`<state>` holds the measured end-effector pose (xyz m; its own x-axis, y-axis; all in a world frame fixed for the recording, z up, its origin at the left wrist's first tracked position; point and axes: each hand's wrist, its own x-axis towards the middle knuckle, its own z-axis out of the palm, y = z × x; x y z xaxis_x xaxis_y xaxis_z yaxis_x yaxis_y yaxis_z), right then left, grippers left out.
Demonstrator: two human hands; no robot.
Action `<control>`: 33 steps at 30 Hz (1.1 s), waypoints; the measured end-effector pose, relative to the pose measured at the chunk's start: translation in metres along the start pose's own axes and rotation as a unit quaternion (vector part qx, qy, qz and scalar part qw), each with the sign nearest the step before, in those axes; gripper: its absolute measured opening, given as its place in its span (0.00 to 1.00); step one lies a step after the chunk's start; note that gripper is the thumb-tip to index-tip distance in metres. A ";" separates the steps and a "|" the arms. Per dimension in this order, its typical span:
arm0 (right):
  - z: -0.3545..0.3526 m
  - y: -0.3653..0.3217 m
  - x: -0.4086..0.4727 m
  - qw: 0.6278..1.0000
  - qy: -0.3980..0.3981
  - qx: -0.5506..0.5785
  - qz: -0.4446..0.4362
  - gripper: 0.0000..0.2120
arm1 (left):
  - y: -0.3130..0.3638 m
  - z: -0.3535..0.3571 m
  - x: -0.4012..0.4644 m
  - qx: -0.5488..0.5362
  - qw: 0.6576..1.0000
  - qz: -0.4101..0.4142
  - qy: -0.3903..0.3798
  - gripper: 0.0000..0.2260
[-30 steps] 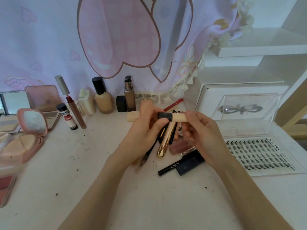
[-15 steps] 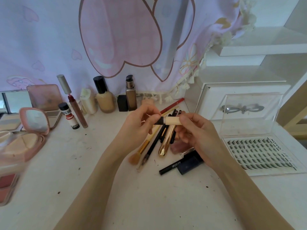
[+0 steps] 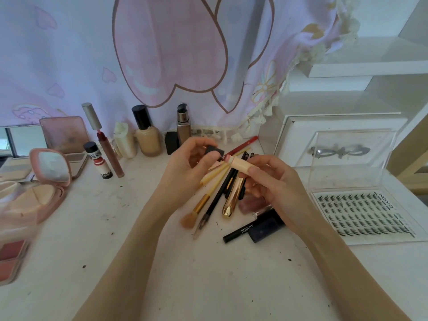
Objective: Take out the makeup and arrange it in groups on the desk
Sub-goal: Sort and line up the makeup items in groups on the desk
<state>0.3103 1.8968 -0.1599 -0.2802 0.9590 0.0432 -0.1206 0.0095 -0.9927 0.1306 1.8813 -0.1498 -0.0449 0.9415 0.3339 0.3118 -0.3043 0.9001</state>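
Concealer tube (image 3: 239,163) pinched in right hand (image 3: 273,181); black cap (image 3: 214,151) pinched in left hand (image 3: 185,167), just apart. Best recapped squarely, then laid among tubes mid-surface.

The near half of the bench (image 3: 208,286) lies bare between and below the forearms. Mid-bench, a heap of pencils, a makeup brush (image 3: 196,209) and a gold tube (image 3: 232,198) blocks the way. Foundation bottles (image 3: 148,137) line the back edge. Open compacts (image 3: 44,184) crowd the left, and a lash tray (image 3: 361,214) with its upright clear lid fills the right.
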 end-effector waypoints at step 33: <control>0.022 0.003 -0.001 0.954 -0.027 -0.273 -0.122 0.10 | -0.003 -0.028 -0.037 0.064 0.996 -0.026 0.048 0.18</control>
<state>0.2895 1.8897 -0.1605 -0.3569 0.8936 0.2720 0.3206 0.3907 -0.8629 0.1050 1.8434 -0.1576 -0.1527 0.9354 0.3189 0.4258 -0.2290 0.8754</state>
